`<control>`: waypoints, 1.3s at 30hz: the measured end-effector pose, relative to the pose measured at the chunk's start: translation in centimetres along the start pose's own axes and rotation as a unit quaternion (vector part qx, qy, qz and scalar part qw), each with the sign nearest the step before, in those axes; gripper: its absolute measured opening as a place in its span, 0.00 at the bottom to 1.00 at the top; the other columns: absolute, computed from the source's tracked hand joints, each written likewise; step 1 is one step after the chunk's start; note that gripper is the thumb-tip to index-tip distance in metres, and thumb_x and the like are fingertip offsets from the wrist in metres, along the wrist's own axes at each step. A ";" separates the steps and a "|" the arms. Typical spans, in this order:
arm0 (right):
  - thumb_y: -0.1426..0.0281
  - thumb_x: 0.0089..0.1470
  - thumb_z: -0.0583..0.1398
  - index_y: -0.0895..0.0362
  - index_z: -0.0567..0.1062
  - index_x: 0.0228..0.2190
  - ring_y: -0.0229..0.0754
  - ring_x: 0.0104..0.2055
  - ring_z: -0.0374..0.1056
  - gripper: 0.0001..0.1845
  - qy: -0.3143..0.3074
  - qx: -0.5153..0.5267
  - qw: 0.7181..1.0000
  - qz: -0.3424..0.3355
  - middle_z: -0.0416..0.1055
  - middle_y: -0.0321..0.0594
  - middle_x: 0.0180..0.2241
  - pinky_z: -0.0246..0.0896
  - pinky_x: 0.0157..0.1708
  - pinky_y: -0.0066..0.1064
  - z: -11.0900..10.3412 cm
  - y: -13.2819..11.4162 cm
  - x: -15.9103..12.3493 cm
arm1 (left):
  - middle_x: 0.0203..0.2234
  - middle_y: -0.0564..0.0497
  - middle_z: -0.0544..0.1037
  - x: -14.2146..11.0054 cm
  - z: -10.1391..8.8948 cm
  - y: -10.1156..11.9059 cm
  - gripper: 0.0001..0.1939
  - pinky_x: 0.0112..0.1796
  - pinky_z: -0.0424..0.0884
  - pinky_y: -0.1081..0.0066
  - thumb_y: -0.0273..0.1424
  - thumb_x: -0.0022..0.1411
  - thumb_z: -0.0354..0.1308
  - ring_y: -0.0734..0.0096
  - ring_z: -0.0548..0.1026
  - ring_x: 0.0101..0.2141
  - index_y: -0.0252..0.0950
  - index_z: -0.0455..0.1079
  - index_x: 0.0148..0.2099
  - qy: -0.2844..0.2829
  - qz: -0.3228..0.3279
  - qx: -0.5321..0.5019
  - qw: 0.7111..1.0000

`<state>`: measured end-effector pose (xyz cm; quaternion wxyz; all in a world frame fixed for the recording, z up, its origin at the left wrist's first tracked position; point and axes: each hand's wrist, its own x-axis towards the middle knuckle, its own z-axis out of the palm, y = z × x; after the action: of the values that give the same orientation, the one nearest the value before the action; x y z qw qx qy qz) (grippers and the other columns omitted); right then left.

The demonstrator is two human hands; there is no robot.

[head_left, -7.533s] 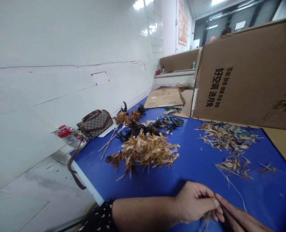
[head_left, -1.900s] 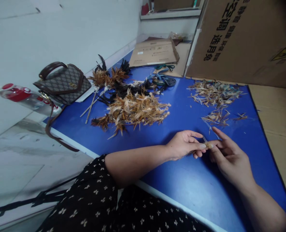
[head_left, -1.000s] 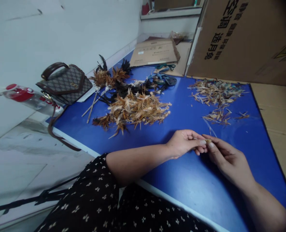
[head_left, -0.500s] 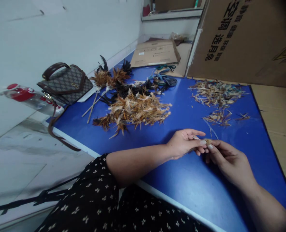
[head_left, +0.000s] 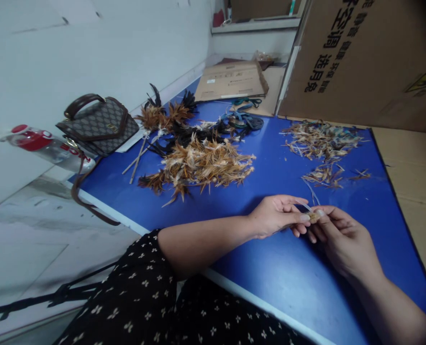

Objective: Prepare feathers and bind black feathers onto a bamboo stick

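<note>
Above the blue table, my left hand [head_left: 279,214] pinches a small tan feather bundle [head_left: 313,217] between thumb and fingers. My right hand [head_left: 346,237] meets it from the right, thumb and fingertips closed on the bundle's other end. A thin pale strand [head_left: 311,191] runs from the fingertips back toward the table. Much of the bundle is covered by my fingers. Left of my hands lies a big heap of brown feathers [head_left: 206,163]. A loose feather pile [head_left: 324,139] lies beyond them, with a smaller cluster [head_left: 326,175] nearer.
A handbag [head_left: 100,125] and a plastic bottle [head_left: 51,146] stand at the left by the wall. Bunches of feathers on sticks [head_left: 136,163] lie behind the brown heap. Flattened cardboard [head_left: 230,81] is at the back, and a large carton [head_left: 364,62] borders the right.
Both hands stay together at nearly the same place. My right fingertips have shifted slightly right, showing more of the tan bundle, and the pale strand now rises to the fingers.
</note>
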<state>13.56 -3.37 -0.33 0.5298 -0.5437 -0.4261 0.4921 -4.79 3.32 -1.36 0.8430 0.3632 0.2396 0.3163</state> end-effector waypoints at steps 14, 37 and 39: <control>0.48 0.67 0.72 0.51 0.82 0.39 0.39 0.26 0.67 0.20 -0.061 -0.035 0.998 0.005 0.79 0.39 0.31 0.65 0.24 0.31 -0.2 -0.4 -0.3 | 0.34 0.45 0.86 0.3 -0.1 -0.2 0.35 0.35 0.78 0.64 0.41 0.52 0.87 0.70 0.82 0.30 0.27 0.82 0.55 0.026 0.006 0.003 1.000; 0.60 0.74 0.62 0.44 0.83 0.38 0.50 0.36 0.81 0.11 -0.115 -0.374 0.878 -0.277 0.85 0.42 0.36 0.75 0.36 0.42 -2.7 -4.3 -1.0 | 0.29 0.51 0.83 -1.1 -0.2 -1.0 0.09 0.33 0.78 0.72 0.34 0.66 0.77 0.77 0.80 0.27 0.34 0.82 0.40 -0.050 0.052 0.247 0.966; 0.57 0.74 0.62 0.44 0.83 0.36 0.49 0.34 0.79 0.14 -0.109 -0.351 0.893 -0.260 0.83 0.42 0.34 0.74 0.36 0.43 -2.7 -4.3 -0.6 | 0.30 0.51 0.83 -1.3 -0.1 -1.0 0.08 0.34 0.79 0.71 0.32 0.67 0.76 0.76 0.80 0.28 0.34 0.83 0.42 -0.080 0.047 0.248 0.964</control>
<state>16.37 -4.06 3.93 0.3637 -0.5072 -0.7523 0.2107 -5.42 1.96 -1.95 0.7269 0.5961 0.2252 0.2560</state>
